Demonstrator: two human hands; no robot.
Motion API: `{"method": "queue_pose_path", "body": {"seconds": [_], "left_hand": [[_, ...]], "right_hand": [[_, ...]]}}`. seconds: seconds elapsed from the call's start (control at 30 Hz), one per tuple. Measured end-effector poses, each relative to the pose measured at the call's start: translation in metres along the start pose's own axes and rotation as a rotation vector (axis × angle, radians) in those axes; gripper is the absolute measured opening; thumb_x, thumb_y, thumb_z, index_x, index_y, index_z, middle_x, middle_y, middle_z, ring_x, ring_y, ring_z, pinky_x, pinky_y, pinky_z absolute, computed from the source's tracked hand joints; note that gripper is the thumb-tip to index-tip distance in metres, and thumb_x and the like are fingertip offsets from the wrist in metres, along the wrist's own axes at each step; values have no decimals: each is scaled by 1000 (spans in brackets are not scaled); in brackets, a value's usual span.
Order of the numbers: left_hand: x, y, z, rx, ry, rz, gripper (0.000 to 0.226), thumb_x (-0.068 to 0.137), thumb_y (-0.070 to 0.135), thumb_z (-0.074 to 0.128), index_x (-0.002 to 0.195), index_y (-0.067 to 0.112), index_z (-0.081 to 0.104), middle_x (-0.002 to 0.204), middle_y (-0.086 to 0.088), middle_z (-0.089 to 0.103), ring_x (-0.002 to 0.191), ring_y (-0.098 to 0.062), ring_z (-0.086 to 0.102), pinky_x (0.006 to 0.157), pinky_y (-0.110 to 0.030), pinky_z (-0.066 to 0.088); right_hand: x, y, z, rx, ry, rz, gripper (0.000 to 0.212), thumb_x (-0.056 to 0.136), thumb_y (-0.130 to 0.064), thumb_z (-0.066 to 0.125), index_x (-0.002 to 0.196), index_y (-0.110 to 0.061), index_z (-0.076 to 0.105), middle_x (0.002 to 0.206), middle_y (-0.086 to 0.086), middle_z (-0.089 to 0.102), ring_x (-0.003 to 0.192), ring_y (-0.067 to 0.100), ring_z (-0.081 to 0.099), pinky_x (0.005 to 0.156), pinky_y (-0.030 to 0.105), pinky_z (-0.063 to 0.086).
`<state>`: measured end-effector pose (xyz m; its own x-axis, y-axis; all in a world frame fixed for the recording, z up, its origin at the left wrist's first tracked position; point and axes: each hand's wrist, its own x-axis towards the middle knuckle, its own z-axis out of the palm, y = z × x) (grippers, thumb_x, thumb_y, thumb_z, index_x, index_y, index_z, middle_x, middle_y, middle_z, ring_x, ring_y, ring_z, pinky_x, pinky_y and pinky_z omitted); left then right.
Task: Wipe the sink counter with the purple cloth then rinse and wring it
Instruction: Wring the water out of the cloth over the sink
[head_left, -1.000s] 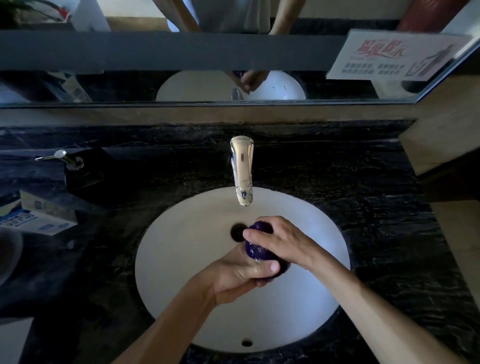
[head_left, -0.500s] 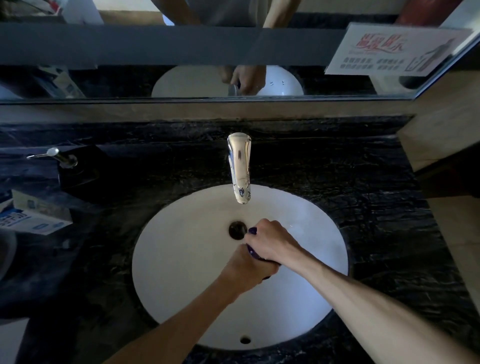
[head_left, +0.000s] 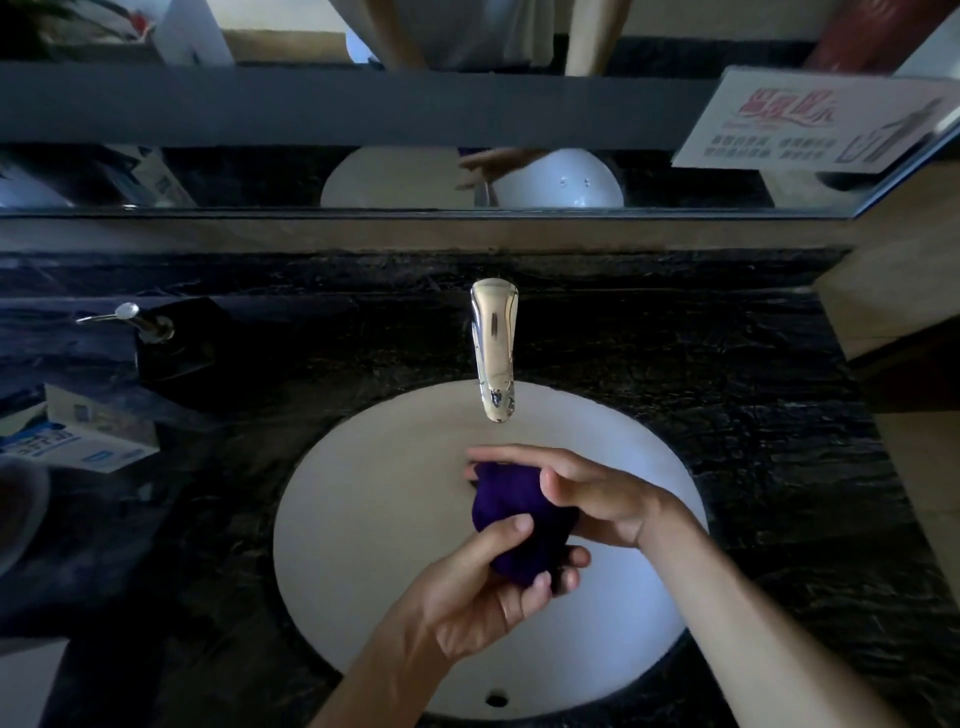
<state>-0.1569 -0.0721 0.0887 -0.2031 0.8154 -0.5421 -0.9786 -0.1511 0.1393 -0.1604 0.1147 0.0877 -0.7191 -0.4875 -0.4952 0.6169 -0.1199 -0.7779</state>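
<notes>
Wringing looks under way: the left hand (head_left: 467, 592) clenches the balled cloth (head_left: 519, 519) over the sink (head_left: 363, 519), below the tap (head_left: 494, 353); the right hand (head_left: 597, 493) cups its far side (no water visible). Next, probably, twist harder.

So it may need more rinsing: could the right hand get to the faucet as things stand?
Probably yes. The faucet stands just beyond the right hand with nothing between them, but that hand would first have to let go of the purple cloth.
</notes>
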Motion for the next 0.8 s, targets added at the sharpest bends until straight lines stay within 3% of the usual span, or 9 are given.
{"method": "queue_pose_path", "body": {"seconds": [0.07, 0.13, 0.23, 0.27, 0.33, 0.47, 0.6, 0.7, 0.8], "left_hand": [[-8, -2, 3, -33, -95, -8, 70, 56, 19, 100, 115, -6, 71, 99, -30, 70, 74, -26, 71, 59, -21, 59], [-16, -3, 5, -50, -236, 11, 73, 76, 16, 89, 133, -7, 49, 107, -27, 68, 82, -24, 70, 65, -20, 58], [-21, -8, 6, -3, -290, 29, 73, 85, 12, 79, 136, -6, 29, 107, -22, 64, 86, -22, 69, 70, -21, 56], [-22, -10, 5, 54, -263, 18, 76, 81, 17, 84, 134, -6, 35, 104, -19, 65, 82, -18, 66, 69, -19, 54], [-21, -12, 5, 178, -188, 11, 77, 71, 26, 92, 128, -3, 48, 97, -12, 65, 77, -13, 62, 63, -16, 51], [-15, -8, 17, 351, 34, 2, 57, 61, 20, 96, 106, 4, 65, 80, -5, 62, 62, -9, 54, 46, -13, 38], [1, -9, 20, 493, 246, -47, 16, 72, 5, 70, 81, 15, 61, 66, 0, 54, 51, -8, 44, 40, -15, 28], [15, -12, 14, 646, 396, -83, 20, 80, 4, 64, 70, 20, 59, 59, 2, 51, 47, -8, 40, 40, -19, 25], [29, -14, 3, 798, 482, -78, 17, 80, 6, 61, 69, 18, 55, 55, 3, 48, 44, -9, 36, 42, -22, 23]], "right_hand": [[0, -3, 11, -12, -39, -37, 111, 61, -71, 82, 148, -10, 50, 149, 16, 55, 133, 32, 58, 109, 45, 49], [-1, -11, 21, -32, -49, -69, 102, 60, -65, 87, 135, -3, 57, 145, 22, 57, 122, 31, 63, 101, 43, 53], [-1, -25, 34, -187, -1, -54, 67, 59, -61, 90, 99, -14, 65, 119, 19, 70, 100, 48, 67, 83, 62, 53], [-1, -28, 39, -272, 38, -49, 55, 62, -58, 91, 89, -18, 64, 107, 16, 73, 91, 53, 66, 76, 68, 52], [0, -33, 48, -419, 136, -75, 38, 70, -46, 90, 72, -22, 60, 86, 15, 69, 75, 38, 64, 69, 54, 52], [4, -29, 56, -490, 305, -120, 42, 84, -18, 79, 62, -5, 46, 63, 20, 43, 58, 21, 40, 57, 34, 33], [19, -13, 54, -493, 479, -12, 45, 79, 6, 61, 52, -17, 34, 55, 3, 28, 59, 19, 27, 58, 37, 25], [30, -3, 49, -515, 581, 78, 49, 76, 7, 58, 48, -20, 28, 47, -10, 25, 49, 15, 25, 55, 30, 27], [41, 9, 42, -531, 668, 136, 42, 75, 7, 53, 52, -18, 29, 55, 4, 29, 50, 16, 30, 51, 28, 25]]}}
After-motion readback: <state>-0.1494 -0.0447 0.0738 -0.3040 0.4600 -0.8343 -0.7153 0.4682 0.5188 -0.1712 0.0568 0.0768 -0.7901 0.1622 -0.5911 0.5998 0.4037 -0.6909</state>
